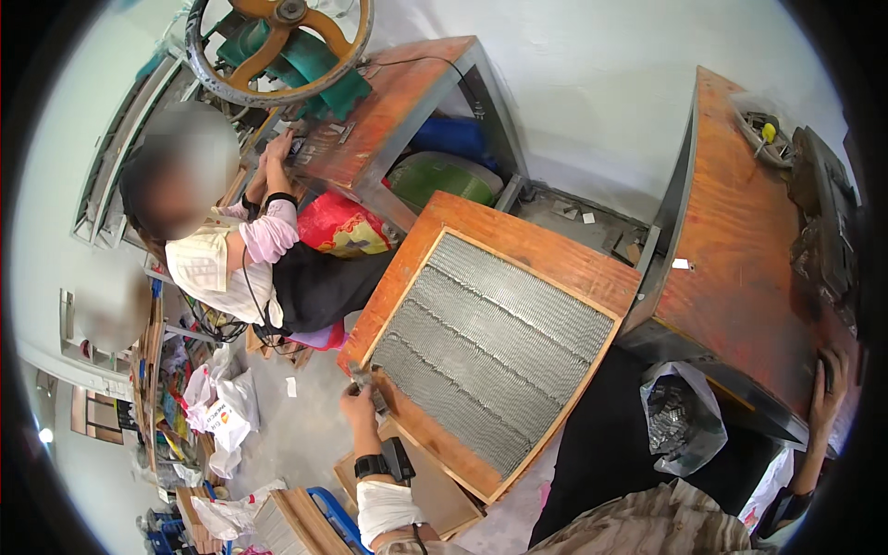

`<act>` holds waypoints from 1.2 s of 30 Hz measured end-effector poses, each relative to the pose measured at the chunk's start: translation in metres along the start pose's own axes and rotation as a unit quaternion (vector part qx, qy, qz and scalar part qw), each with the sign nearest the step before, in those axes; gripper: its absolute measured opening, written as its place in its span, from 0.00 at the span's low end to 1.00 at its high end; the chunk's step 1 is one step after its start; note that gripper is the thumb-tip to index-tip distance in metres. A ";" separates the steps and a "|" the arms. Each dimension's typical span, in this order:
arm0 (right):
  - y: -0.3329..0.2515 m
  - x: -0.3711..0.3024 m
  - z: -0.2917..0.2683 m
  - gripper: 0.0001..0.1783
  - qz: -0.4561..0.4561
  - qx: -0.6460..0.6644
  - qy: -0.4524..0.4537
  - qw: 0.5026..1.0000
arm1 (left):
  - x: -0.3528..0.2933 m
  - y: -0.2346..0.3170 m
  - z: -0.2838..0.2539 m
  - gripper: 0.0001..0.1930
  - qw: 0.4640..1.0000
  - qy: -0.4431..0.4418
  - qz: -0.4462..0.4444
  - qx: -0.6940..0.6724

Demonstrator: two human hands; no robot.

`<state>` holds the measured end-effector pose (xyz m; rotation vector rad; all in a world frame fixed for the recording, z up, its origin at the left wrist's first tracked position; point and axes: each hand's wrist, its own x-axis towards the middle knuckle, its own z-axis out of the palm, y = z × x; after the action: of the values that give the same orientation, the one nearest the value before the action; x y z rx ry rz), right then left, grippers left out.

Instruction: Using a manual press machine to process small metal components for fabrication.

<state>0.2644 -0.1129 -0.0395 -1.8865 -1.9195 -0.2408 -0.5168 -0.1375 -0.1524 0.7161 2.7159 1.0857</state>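
Rows of small grey metal pieces [490, 319] lie packed side by side in a shallow wooden tray [546, 250] in front of me. At the tray's left corner my left hand [358, 404] is closed in a pinch on small grey metal pieces [377, 396], with a dark strap and device around the wrist. Far to the right, my right hand [830, 381] rests with fingers extended at the edge of the wooden table [731, 250]. It seems to hold nothing. A clear plastic bag [682, 416] of loose metal pieces sits by my lap.
At the left, a co-worker [250, 250] sits at a second workbench [370, 139], both hands near a green press [305, 69] with a large handwheel. White plastic bags [222, 402] stand on the floor. A dark object [823, 227] lies on the right table.
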 end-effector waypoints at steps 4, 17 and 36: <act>-0.010 -0.007 -0.016 0.10 0.030 0.001 0.020 0.999 | -0.002 0.021 -0.002 0.19 0.976 -0.081 -0.058 -0.192; -0.072 0.027 -0.033 0.10 -0.026 0.107 0.098 0.989 | -0.233 0.364 0.013 0.29 0.747 -0.541 0.337 -0.188; -0.077 0.059 -0.021 0.41 -0.069 0.269 -0.123 0.953 | -0.368 0.388 0.104 0.37 0.621 -0.409 0.660 -0.109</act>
<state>0.1945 -0.0723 0.0176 -1.4705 -2.0111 0.4563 -0.0159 -0.0038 0.0155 2.4687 0.9411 0.7485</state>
